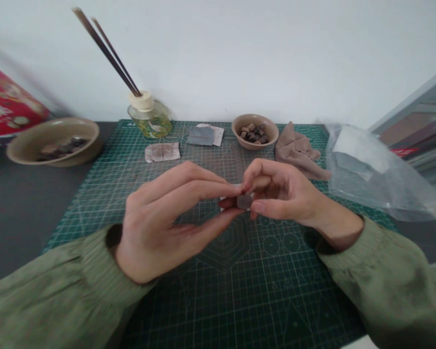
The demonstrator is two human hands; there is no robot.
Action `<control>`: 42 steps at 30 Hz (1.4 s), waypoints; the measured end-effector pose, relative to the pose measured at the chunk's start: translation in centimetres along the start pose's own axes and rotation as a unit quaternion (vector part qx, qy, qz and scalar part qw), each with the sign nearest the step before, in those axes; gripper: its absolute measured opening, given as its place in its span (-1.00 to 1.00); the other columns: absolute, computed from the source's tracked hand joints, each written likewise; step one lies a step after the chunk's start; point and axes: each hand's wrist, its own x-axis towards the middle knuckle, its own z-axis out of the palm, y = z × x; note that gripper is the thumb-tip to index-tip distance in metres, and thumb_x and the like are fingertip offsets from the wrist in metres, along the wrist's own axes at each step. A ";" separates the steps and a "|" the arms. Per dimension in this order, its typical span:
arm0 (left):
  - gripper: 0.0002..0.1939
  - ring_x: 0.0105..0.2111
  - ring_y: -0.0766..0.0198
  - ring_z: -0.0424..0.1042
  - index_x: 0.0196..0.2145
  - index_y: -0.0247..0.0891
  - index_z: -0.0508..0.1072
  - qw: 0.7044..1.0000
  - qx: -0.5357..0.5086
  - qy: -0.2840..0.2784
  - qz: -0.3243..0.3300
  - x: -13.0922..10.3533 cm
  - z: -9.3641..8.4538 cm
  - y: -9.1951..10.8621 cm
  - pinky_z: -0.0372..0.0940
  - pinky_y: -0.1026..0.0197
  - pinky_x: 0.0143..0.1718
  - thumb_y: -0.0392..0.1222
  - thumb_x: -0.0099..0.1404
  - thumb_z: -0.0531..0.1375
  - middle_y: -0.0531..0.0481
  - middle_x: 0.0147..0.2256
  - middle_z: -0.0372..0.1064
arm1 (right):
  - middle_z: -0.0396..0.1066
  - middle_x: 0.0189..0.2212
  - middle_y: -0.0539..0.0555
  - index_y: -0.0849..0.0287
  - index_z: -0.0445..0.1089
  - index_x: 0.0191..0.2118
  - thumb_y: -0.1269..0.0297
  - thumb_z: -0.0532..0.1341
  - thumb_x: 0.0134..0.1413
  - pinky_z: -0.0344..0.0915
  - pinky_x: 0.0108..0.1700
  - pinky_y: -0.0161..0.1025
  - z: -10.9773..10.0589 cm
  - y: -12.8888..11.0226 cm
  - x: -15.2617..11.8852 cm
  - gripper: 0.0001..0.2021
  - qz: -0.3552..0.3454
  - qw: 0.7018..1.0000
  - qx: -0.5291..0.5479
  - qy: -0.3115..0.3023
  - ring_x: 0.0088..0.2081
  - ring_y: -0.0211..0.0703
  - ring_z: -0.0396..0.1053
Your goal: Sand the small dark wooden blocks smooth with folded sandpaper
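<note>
Above the middle of the green cutting mat (218,300), my two hands meet around a small greyish piece with a rounded outline (244,200). My left hand (167,218) reaches in from the left, its long fingers and thumb closed on the piece's left side. Pale edges of something thin show by those fingertips; what it is cannot be made out. From the right, my right hand (285,191) pinches the same piece between thumb and curled fingers. Fingers cover much of the piece.
Behind the hands are a stained sandpaper-like sheet (162,152), a grey sheet (200,135) on a white one, a small bowl (240,137) of brown chunks and a crumpled cloth (294,148). A reed diffuser (150,118), larger bowl (25,152) and plastic bag (370,179) stand around.
</note>
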 end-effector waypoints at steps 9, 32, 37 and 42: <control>-0.79 -0.20 0.15 0.70 0.00 -0.01 0.65 0.999 0.000 -0.022 0.025 -0.1 -0.1 0.0 0.59 0.10 -0.20 -0.24 0.46 0.47 0.03 -0.15 0.71 | 0.76 -0.22 0.04 0.11 0.47 -0.05 0.35 0.69 0.09 0.52 -0.20 -0.35 1.1 -0.4 0.6 -0.54 0.017 0.999 0.015 0.040 -0.17 -0.13 0.73; -0.75 -0.15 0.21 0.71 0.02 -0.07 0.68 1.000 0.004 -0.028 0.014 -0.2 -0.1 -0.5 0.58 0.16 -0.10 -0.29 0.44 0.48 0.02 -0.07 0.73 | 0.72 -0.10 0.06 0.09 0.49 0.11 0.15 0.49 0.41 0.47 -0.32 -0.29 1.2 -0.5 0.4 -0.69 -0.038 0.984 -0.143 0.098 -0.20 -0.14 0.67; -0.85 -0.12 0.19 0.67 -0.08 -0.11 0.66 0.998 -0.021 -0.039 -0.050 -0.2 0.6 -1.0 0.55 0.15 -0.14 -0.28 0.43 0.46 -0.01 -0.05 0.71 | 0.64 -0.17 0.11 0.08 0.50 -0.04 0.25 0.29 0.49 0.50 -0.18 -0.10 -0.8 -1.9 -0.1 -0.93 -0.118 0.759 -0.487 0.415 -0.24 -0.05 0.57; -0.81 -0.15 0.16 0.71 -0.32 -0.13 0.54 0.987 -0.077 -0.035 -0.133 -0.6 1.2 -1.4 0.60 0.13 -0.16 -0.22 0.40 0.48 0.00 -0.09 0.72 | 0.57 0.10 0.38 0.20 0.52 0.12 0.34 0.30 0.35 0.48 0.10 0.23 -3.0 -2.6 -1.6 -0.72 0.044 0.528 -0.756 0.384 0.12 0.40 0.53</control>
